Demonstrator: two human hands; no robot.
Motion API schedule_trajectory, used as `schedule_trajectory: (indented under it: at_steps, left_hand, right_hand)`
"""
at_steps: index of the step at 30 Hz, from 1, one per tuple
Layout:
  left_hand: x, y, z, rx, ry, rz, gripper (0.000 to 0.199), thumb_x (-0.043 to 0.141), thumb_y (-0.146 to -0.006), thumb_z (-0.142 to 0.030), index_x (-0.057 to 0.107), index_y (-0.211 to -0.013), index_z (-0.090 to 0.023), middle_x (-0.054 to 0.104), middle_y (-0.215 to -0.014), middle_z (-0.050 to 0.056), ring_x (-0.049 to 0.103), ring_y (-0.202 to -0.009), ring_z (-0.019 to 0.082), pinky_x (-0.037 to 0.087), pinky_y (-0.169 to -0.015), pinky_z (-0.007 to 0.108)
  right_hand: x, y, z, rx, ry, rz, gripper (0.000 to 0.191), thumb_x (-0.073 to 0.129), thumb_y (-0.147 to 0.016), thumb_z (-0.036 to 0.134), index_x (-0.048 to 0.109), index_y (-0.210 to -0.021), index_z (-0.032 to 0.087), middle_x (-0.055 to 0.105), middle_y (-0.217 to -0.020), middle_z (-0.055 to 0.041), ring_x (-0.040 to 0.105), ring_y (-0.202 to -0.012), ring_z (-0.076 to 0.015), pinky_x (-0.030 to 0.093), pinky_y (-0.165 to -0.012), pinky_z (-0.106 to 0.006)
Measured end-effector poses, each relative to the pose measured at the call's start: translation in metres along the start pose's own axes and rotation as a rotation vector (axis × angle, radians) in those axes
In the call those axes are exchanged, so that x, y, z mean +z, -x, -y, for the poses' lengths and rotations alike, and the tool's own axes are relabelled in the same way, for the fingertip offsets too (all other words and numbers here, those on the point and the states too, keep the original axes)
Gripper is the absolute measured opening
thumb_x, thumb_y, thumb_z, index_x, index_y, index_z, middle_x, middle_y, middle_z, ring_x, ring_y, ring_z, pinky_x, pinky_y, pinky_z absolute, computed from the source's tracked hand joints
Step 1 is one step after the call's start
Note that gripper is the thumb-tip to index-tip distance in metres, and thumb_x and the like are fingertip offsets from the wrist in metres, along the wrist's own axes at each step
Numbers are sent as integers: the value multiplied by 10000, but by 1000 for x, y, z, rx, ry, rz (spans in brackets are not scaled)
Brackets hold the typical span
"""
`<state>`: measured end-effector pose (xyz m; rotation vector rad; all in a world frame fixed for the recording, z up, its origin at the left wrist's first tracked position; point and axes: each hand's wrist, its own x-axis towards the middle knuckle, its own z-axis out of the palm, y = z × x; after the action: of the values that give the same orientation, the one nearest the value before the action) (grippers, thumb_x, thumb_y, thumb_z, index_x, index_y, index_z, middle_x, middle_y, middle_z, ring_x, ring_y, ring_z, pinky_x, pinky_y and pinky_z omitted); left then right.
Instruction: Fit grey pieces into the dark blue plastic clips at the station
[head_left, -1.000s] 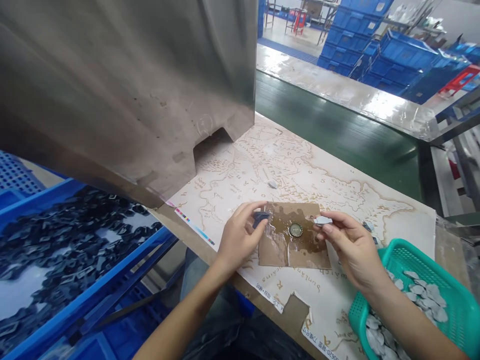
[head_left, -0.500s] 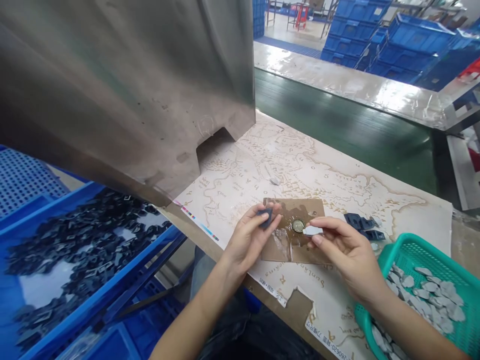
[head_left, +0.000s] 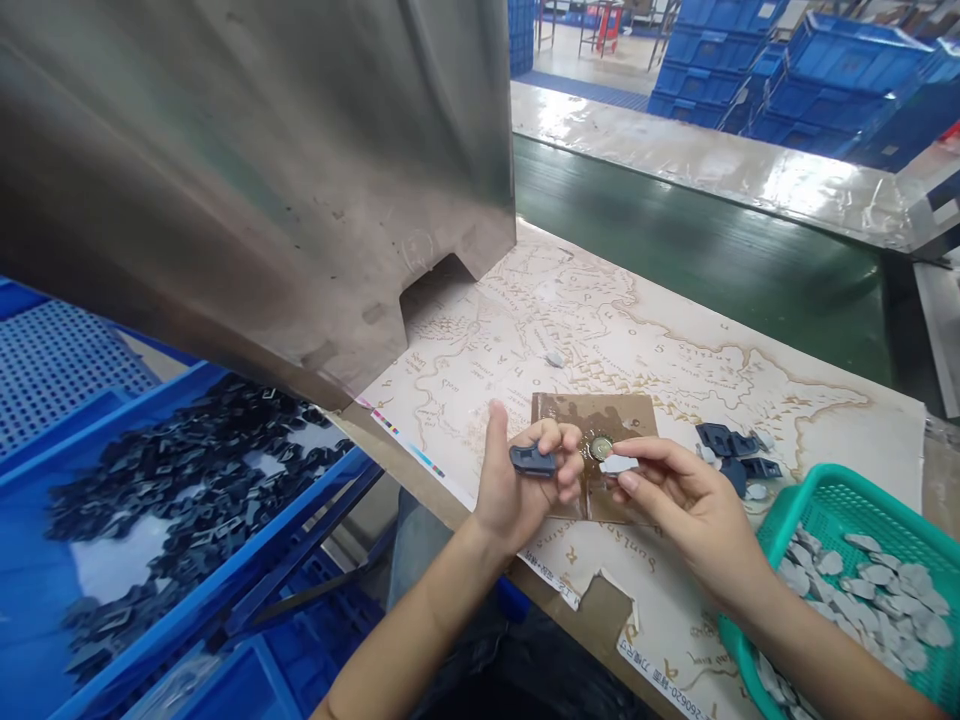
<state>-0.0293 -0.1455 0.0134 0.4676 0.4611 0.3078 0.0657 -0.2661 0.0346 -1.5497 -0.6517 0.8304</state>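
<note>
A dark grey plastic part (head_left: 532,461) with a hollow in it rests across the fingers of my left hand (head_left: 517,485), whose palm is turned up with the thumb raised away. Between the thumb and fingertips of my right hand (head_left: 686,500) is a small flat light-grey piece (head_left: 619,464). Just behind that piece, a round shallow cup (head_left: 601,447) with shiny liquid sits on a brown cardboard square (head_left: 559,407), which is wet in patches. My two hands are apart, on either side of the cup.
Several dark parts (head_left: 731,445) lie with light pieces right of the cardboard. A green basket (head_left: 836,480) of light-grey pieces stands at the right. The blue crate (head_left: 225,590) at left holds many dark parts. A metal panel (head_left: 300,200) and green conveyor belt (head_left: 697,250) border the map-printed sheet (head_left: 480,370).
My left thumb has lifted off the dark part, which now lies turned across the fingers and shows more of itself. The right hand still pinches the light piece, slightly shifted near the cup.
</note>
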Motion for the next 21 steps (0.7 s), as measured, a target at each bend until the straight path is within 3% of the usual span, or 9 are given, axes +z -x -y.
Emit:
schedule_trajectory:
  at_steps: [2, 4, 9, 13, 17, 21]
  left_hand:
    - [-2, 0, 3, -24, -51, 57, 620, 357, -685, -785, 349, -545, -181, 378, -598, -22, 314, -417, 57, 280, -351, 189]
    - [-5, -1, 6, -25, -48, 80, 559, 399, -680, -732, 412, -588, -181, 398, -612, -15, 342, -440, 74, 279, -338, 187]
    - [-9, -1, 12, 5, -79, 11, 243, 564, -619, -389, 535, -724, -171, 513, -744, 18, 477, -584, 107, 406, -441, 202]
    - [-10, 4, 13, -41, -211, -28, 236, 603, -588, -210, 559, -817, -180, 573, -715, -12, 507, -533, 77, 445, -542, 218]
    - [-11, 8, 10, -11, -163, -82, 285, 668, -567, -197, 561, -829, -172, 606, -785, 2, 563, -652, 101, 495, -597, 226]
    - [-11, 10, 9, 60, -1, -144, 249, 681, -572, -222, 556, -781, -172, 598, -795, -12, 592, -817, 101, 506, -857, 251]
  right_hand:
    - [0, 0, 1, 2, 16, -16, 257, 707, -716, 384, 636, -875, 195, 637, -705, -28, 636, -648, -151, 566, -594, -245]
    - [-1, 1, 1, -15, 36, -41, 241, 708, -716, 375, 643, -868, 199, 646, -735, -33, 638, -677, -152, 562, -609, -240]
    - [-4, 2, 2, -9, 36, -66, 226, 712, -718, 373, 651, -864, 211, 663, -819, -41, 650, -735, -163, 561, -626, -241]
    - [-5, 3, 3, -34, 37, -94, 242, 726, -712, 386, 651, -860, 211, 662, -835, -45, 648, -749, -170, 566, -658, -258]
    - [-3, 3, 2, -47, 26, -130, 238, 722, -723, 387, 651, -870, 214, 659, -830, -47, 642, -716, -159, 567, -637, -243]
    - [3, 6, 1, -120, -14, -113, 165, 713, -737, 312, 647, -857, 219, 653, -874, -45, 639, -711, -137, 564, -609, -204]
